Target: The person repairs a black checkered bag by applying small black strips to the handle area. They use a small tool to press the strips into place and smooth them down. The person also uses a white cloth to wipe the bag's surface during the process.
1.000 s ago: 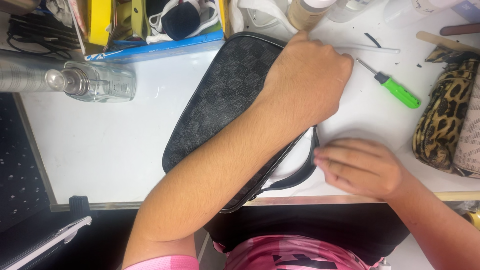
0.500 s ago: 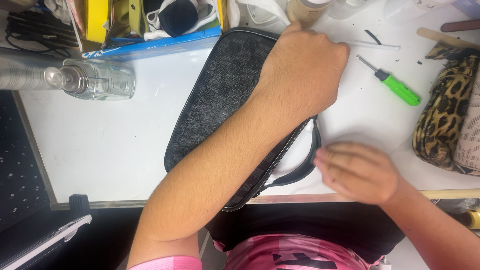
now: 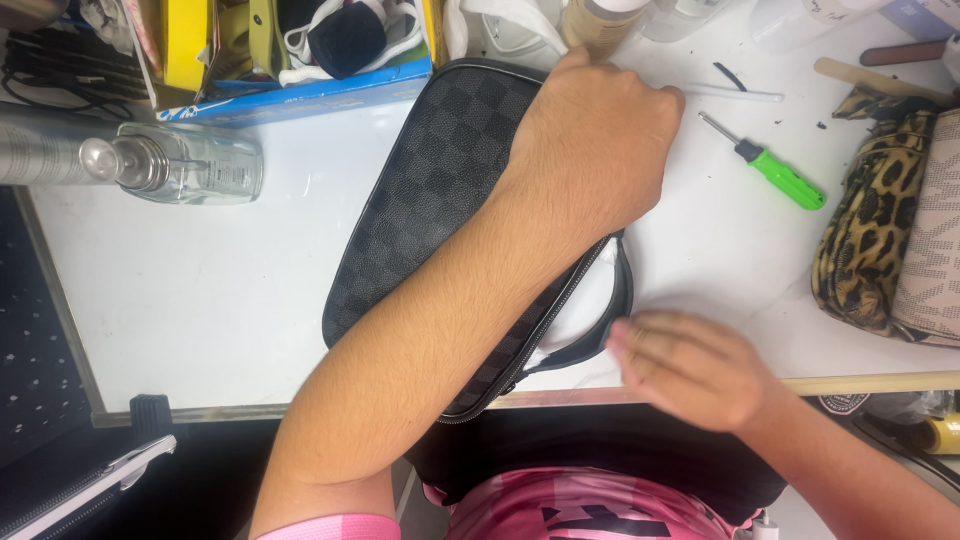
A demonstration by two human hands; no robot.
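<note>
At the near edge of the table, the right hand rests its loosely bent fingers on the open zip side of the dark checked bag and grips nothing. The bag's long side runs from that edge up toward the far edge. There the left hand presses the bag's far end, fingers curled tight, though I cannot tell if they pinch anything.

Pink shirt — short sleeves — black print

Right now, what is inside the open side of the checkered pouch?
Through the open zipper of the checkered pouch only pale lining shows. The left hand presses on top, the right hand is at the opening's edge. The forearm covers the rest, so deeper contents cannot be seen.
</note>
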